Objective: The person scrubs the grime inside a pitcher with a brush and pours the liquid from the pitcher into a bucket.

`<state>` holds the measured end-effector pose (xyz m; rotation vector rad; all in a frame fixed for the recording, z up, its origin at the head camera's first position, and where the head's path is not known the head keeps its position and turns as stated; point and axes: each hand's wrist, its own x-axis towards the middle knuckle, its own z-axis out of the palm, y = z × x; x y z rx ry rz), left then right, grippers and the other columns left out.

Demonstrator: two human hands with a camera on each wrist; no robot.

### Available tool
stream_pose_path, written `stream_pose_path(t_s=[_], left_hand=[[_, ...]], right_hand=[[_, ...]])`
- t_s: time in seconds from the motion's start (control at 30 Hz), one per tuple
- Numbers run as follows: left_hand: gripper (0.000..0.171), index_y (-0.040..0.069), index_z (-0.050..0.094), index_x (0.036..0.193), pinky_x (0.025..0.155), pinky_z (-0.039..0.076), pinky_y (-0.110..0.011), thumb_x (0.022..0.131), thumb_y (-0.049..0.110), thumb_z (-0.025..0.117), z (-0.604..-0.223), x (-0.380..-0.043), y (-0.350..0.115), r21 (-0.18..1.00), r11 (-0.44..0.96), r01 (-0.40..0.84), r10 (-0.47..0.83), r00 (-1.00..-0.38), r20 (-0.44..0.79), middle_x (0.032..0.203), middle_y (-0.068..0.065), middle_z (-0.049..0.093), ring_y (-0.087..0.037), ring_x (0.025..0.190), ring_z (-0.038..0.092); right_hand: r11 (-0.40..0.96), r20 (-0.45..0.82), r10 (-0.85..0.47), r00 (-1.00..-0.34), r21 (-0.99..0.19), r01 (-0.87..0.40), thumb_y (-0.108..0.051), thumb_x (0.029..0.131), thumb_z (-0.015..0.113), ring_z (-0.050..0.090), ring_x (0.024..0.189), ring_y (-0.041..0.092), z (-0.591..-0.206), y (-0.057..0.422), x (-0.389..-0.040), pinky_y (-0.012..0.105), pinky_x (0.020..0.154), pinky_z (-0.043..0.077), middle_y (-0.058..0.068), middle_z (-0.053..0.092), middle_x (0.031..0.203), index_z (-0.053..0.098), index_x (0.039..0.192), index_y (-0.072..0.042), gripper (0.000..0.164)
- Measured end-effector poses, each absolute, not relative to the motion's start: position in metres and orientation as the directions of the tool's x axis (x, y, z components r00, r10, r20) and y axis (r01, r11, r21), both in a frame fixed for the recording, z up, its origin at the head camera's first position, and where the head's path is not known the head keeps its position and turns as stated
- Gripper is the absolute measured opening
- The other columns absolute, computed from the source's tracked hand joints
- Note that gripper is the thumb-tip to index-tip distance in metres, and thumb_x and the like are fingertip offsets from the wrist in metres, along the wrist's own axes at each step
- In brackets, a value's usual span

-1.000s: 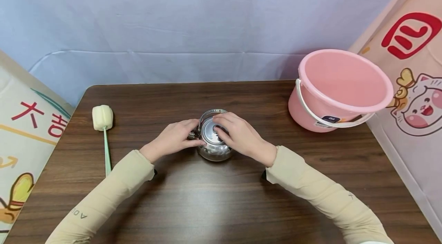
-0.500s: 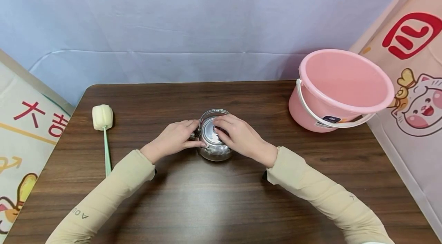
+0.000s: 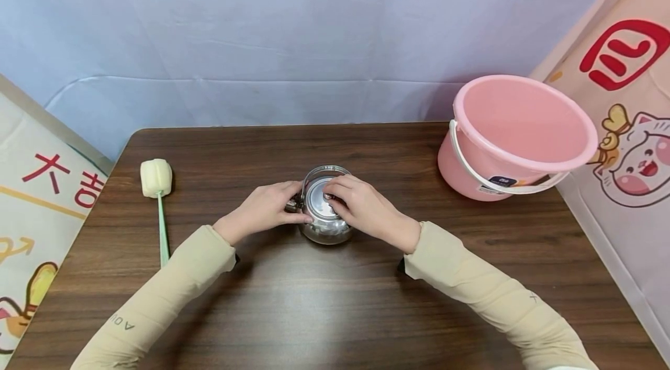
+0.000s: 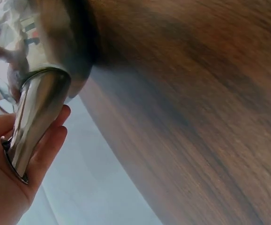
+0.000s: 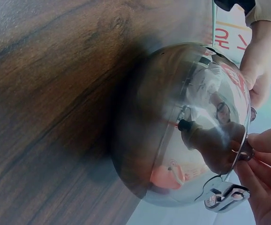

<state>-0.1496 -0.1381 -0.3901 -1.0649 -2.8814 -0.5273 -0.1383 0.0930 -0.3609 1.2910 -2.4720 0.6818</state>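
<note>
A small shiny metal kettle [image 3: 325, 234] stands upright on the brown table, its bail handle [image 3: 325, 169] raised. My left hand [image 3: 264, 207] is at the kettle's left side, fingers around the spout [image 4: 39, 112] and thumb against the body. With its fingertips, my right hand [image 3: 369, 207] pinches the knob [image 5: 249, 153] of the round lid [image 3: 316, 198]. That lid sits on the kettle's top, and the right fingers cover part of it. A handle bracket [image 5: 227, 197] shows beside the right hand in the right wrist view.
A pink bucket [image 3: 466, 175] with a white handle stands at the back right of the table [image 3: 314, 306]. On the left lies a cream sponge brush [image 3: 156, 178] with a green stick. Pale cloth [image 3: 262, 38] hangs behind the table.
My right fingers have drawn slightly back and closed in on the lid's knob. The left hand and the kettle keep their places.
</note>
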Motion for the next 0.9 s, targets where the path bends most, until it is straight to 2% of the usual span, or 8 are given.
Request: stream_pose_path(t_s=[0.17, 0.43, 0.9], left_hand=[[0.07, 0.011, 0.055, 0.12, 0.078, 0.048, -0.038, 0.07, 0.057, 0.067, -0.3857, -0.1522, -0.1359, 0.374, 0.717, 0.589, 0.606, -0.791, 0.084, 0.113, -0.003, 0.062, -0.016, 0.098, 0.06], [0.073, 0.01, 0.055, 0.121, 0.078, 0.048, -0.038, 0.067, 0.056, 0.07, -0.38, -0.1536, -0.1336, 0.432, 0.703, 0.565, 0.601, -0.797, 0.064, 0.109, -0.003, 0.064, -0.016, 0.098, 0.061], [0.073, 0.011, 0.056, 0.121, 0.079, 0.048, -0.038, 0.067, 0.058, 0.07, -0.3826, -0.1545, -0.1338, 0.445, 0.706, 0.552, 0.591, -0.805, 0.061, 0.111, -0.002, 0.063, -0.016, 0.098, 0.06]], right_hand=[[0.487, 0.445, -0.693, -0.567, -0.291, -0.823, -0.002, 0.083, 0.061, 0.058, 0.098, 0.017, -0.3607, 0.093, -0.1383, 0.027, 0.084, 0.046, 0.007, 0.063, 0.101, 0.066, 0.099, 0.0, 0.017], [0.49, 0.44, -0.69, -0.574, -0.299, -0.819, -0.003, 0.083, 0.062, 0.058, 0.098, 0.017, -0.3604, 0.0926, -0.1383, 0.027, 0.083, 0.047, 0.007, 0.063, 0.102, 0.066, 0.1, 0.0, 0.018], [0.489, 0.427, -0.695, -0.579, -0.309, -0.815, -0.003, 0.083, 0.064, 0.059, 0.097, 0.018, -0.3595, 0.0927, -0.139, 0.027, 0.082, 0.048, 0.008, 0.063, 0.102, 0.066, 0.1, 0.0, 0.018]])
